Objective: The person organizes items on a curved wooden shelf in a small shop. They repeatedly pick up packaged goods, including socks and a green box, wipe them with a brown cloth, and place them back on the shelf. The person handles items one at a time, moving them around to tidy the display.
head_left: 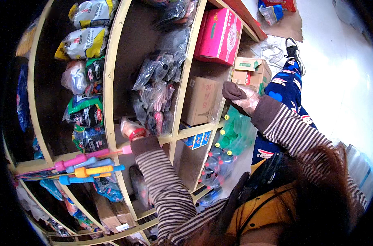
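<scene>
My right hand [249, 101], in what looks like a thin clear glove, is closed around a bunched dark brown cloth [234, 90]. It is held in front of the lower shelf, near a cardboard box [201, 101]. My left hand [132, 128], with a red band at the wrist, reaches into a shelf compartment. Close to it lie clear plastic bags [158, 100] of dark and pink goods. The fingers of this hand are blurred and partly hidden, so their grip does not show.
Wooden shelves [109, 82] hold several bagged goods. Colourful plastic-handled sticks [86, 169] jut out beside my left forearm. Below stand a pink box [219, 36], an opened carton [258, 76] and green bottles [235, 130]. A flattened cardboard piece [287, 28] lies on the white floor [332, 82].
</scene>
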{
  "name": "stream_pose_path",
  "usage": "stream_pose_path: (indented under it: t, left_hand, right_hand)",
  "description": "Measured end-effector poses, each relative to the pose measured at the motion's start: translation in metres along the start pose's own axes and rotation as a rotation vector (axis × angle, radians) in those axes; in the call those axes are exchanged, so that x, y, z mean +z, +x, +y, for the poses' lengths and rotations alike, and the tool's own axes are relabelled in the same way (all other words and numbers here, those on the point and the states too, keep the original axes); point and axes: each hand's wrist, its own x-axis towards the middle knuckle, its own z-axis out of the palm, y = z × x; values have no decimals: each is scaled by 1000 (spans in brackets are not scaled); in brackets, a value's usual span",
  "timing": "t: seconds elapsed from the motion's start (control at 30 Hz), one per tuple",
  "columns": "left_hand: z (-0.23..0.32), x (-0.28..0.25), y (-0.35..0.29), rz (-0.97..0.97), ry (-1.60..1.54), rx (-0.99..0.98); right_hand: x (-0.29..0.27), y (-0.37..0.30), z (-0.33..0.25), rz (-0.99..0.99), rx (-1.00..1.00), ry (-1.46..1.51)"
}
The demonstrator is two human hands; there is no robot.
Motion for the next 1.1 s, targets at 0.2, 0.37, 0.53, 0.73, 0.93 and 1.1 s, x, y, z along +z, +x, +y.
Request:
stream_pose_path:
  t: [0.2, 0.37, 0.53, 0.73, 0.93, 1.1]
  left_hand:
    - [10, 51, -154, 112, 246, 895]
    - [7, 157, -211, -251, 367, 1504]
    - [18, 275, -215, -393, 1395, 1019]
    - [12, 337, -187, -509, 1976, 843]
    - [5, 353, -164, -453, 1969, 789]
    - [36, 333, -181, -362, 1998, 1059]
  right_hand:
    - [-64, -21, 55, 190, 52, -242]
    - [-21, -18, 18, 335, 59, -254]
    - [-31, -16, 25, 290, 110, -357]
    - [-11, -9, 11, 518, 178, 67]
    - [-6, -7, 10, 528, 126, 372]
    - [-7, -2, 8, 626, 249, 153]
